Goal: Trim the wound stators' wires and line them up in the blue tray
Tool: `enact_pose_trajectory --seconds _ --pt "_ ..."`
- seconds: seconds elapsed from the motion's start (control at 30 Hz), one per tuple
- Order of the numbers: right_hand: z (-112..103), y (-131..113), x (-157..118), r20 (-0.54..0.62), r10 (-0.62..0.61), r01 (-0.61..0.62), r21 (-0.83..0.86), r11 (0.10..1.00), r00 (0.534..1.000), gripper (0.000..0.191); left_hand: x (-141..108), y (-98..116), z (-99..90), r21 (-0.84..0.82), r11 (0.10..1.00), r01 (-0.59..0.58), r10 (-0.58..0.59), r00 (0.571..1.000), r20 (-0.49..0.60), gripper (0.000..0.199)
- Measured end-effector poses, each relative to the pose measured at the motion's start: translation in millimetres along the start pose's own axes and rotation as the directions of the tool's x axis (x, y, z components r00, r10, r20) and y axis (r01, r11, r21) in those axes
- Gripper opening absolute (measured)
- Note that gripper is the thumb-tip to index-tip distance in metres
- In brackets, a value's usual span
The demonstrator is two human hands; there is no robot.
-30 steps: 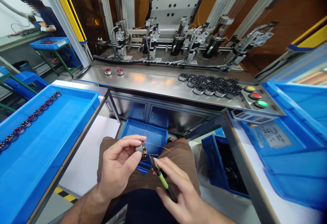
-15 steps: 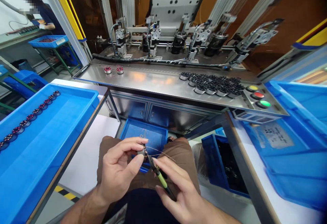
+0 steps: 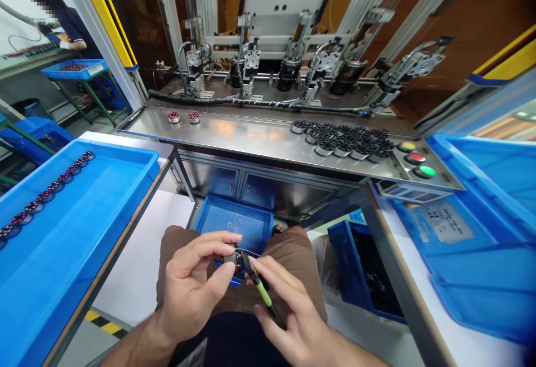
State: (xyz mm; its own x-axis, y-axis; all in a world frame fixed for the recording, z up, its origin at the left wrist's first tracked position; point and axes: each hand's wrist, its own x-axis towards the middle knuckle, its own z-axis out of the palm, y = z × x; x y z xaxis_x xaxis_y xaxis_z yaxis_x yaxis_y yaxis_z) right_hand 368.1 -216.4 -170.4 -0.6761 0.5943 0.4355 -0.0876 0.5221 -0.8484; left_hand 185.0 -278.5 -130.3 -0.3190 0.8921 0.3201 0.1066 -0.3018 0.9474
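Between the fingertips and thumb of my left hand (image 3: pixel 190 280) is a small motor stator (image 3: pixel 230 258), grey on the outside with a dark slotted face turned right. Fingers cover part of it. A thin copper wire (image 3: pixel 250 252) runs off its upper side to the right. My right hand (image 3: pixel 295 303) is wrapped around wire cutters (image 3: pixel 263 292) with green and black handles. Their dark jaws are right by the stator's face; whether they touch it I cannot tell. Both hands are above my lap.
A blue bin (image 3: pixel 209 219) with wire scraps sits below my hands. At left, a blue tray (image 3: pixel 104 199) holds a row of wound stators. Two red-wound stators (image 3: pixel 194 117) and many black cores (image 3: pixel 335 141) stand on the machine's metal ledge (image 3: pixel 243 132), near push buttons (image 3: pixel 425 172). A co-worker (image 3: pixel 75 26) is far left.
The lower of the two copper wires no longer stretches right from the stator; a short end shows there. The cutter jaws have shifted slightly up and left. The view has moved a little.
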Motion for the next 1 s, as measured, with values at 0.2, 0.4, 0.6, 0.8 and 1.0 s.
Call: enact_pose_trajectory --seconds 0.2,0.4,0.6,0.8,1.0 --pt "1.5 0.6 0.9 -0.005 -0.007 0.007 0.004 1.000 1.000 0.072 0.5 -0.2 -1.2 0.025 1.000 -0.016 0.015 1.000 0.026 0.031" --pt "3.7 2.7 -4.0 -0.036 -0.027 0.026 -0.042 0.999 0.999 0.066 -0.8 -1.0 -1.0 0.049 0.999 -0.018 0.015 0.999 0.045 0.032" --pt "-0.8 4.8 -5.8 -0.092 0.142 -0.149 -0.074 0.986 0.986 0.058 3.4 -7.4 -7.4 0.119 0.977 -0.176 0.165 0.981 0.098 0.028" --pt "-11.6 1.2 -8.3 -0.057 0.242 -0.242 0.016 0.970 0.968 0.059 5.1 -16.1 -17.5 0.280 0.902 -0.329 0.301 0.943 0.140 0.066" --pt "-25.4 -18.4 -18.2 -0.036 0.210 -0.210 0.019 0.978 0.977 0.068 8.2 -12.0 -17.3 0.437 0.771 -0.464 0.405 0.886 0.227 0.061"
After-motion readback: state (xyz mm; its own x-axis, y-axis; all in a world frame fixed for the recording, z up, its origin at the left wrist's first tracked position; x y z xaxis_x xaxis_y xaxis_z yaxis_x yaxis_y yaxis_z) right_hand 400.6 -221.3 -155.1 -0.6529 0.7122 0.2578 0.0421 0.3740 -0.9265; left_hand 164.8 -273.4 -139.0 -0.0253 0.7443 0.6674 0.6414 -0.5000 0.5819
